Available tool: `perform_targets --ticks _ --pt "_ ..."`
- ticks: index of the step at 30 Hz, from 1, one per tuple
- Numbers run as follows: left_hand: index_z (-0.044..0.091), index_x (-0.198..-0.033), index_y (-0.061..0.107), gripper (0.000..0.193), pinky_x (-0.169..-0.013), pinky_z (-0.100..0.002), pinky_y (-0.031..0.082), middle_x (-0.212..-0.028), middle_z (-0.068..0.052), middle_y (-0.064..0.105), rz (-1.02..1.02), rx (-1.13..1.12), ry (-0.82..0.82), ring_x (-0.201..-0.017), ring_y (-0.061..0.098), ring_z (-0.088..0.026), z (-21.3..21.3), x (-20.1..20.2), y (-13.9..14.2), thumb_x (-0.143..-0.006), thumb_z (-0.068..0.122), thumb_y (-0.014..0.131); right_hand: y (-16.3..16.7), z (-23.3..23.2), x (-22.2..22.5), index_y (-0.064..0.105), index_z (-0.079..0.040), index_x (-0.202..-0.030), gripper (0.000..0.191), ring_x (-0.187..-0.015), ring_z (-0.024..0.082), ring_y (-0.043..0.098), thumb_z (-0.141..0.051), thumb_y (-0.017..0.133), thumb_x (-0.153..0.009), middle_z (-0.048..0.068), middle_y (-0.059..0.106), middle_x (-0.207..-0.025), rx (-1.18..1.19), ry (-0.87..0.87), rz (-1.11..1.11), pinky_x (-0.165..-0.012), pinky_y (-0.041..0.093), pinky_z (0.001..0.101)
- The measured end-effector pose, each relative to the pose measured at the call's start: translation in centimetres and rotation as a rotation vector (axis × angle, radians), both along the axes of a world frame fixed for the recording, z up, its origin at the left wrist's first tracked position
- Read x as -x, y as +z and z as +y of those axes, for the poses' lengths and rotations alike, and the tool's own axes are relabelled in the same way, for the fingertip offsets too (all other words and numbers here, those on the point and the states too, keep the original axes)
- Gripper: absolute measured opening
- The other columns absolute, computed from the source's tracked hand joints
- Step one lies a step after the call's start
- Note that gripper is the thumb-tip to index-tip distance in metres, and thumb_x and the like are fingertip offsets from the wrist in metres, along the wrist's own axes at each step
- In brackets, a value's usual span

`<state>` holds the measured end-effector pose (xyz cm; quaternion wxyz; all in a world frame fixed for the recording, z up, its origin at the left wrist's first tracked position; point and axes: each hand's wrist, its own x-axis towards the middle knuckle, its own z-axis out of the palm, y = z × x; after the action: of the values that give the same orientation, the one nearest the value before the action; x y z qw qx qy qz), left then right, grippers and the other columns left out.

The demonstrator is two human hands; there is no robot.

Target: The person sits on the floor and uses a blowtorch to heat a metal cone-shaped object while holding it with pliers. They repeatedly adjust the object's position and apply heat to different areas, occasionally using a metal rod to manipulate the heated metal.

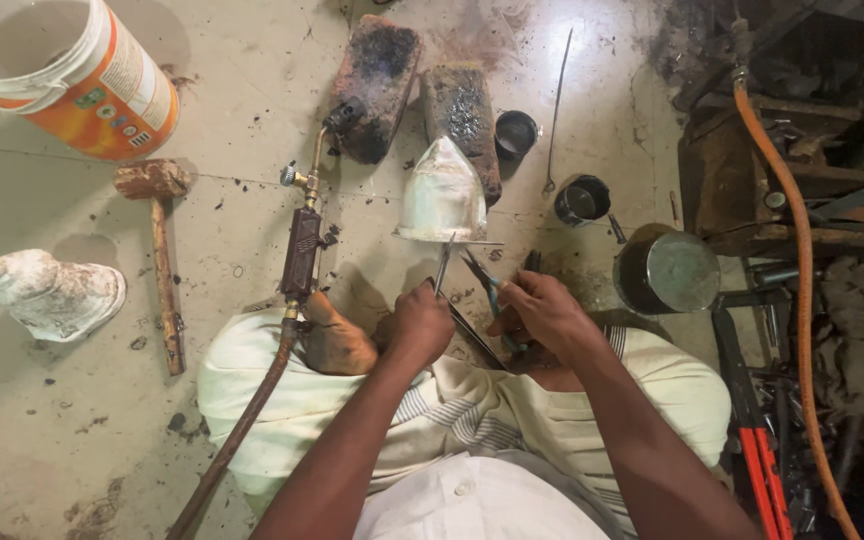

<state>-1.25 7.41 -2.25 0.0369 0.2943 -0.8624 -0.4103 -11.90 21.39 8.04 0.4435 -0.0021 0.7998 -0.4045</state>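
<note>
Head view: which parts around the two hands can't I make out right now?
1. What the left hand closes on: only a thin metal tip shows above the fist.
2. Handles of the pliers: covered by the right hand.
3. White bucket: cut off by the top-left edge.
4. Orange hose: runs off the bottom edge.

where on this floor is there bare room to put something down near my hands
Bare floor lies left of the hammer, between the white bucket and the pale wrapped object, and again below that object. It is crowded ahead of your left hand and right hand: torch, bricks, metal cone, pots.
</note>
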Motion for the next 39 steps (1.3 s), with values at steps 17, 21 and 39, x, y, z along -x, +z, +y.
perform_targets --ticks 17,21,39 --pt "-0.004 -0.109 0.063 0.026 -0.086 -0.054 0.056 -0.103 -0.034 0.068 -0.215 -0.116 -0.02 -0.097 0.069 -0.049 0.2 0.8 0.9 -0.092 0.014 0.056 -2.7 -1.6 0.4 0.057 -0.004 -0.102 0.027 -0.068 0.025 0.07 -0.03 0.052 -0.102 0.007 0.062 -0.082 0.111 -0.211 -0.192 -0.058 0.053 0.039" --pt "-0.005 -0.107 0.062 0.027 -0.086 -0.054 0.056 -0.102 -0.035 0.067 -0.216 -0.111 -0.01 -0.096 0.068 -0.051 0.5 1.0 0.3 -0.087 0.013 0.059 -5.7 -1.7 -0.9 0.055 -0.008 -0.095 0.022 -0.057 0.025 0.061 -0.029 0.052 -0.101 0.012 0.066 -0.075 0.29 -0.366 -0.258 -0.049 0.046 0.0371" --pt "0.0 -0.111 0.063 0.029 -0.093 -0.057 0.052 -0.108 -0.033 0.068 -0.25 -0.265 0.069 -0.104 0.066 -0.051 0.7 0.4 2.5 -0.09 0.02 0.06 -11.1 -2.0 -4.2 0.059 -0.008 -0.093 0.024 -0.05 0.011 0.055 -0.026 0.05 -0.108 0.004 0.061 -0.073 0.47 -0.403 0.093 -0.042 0.046 0.0277"
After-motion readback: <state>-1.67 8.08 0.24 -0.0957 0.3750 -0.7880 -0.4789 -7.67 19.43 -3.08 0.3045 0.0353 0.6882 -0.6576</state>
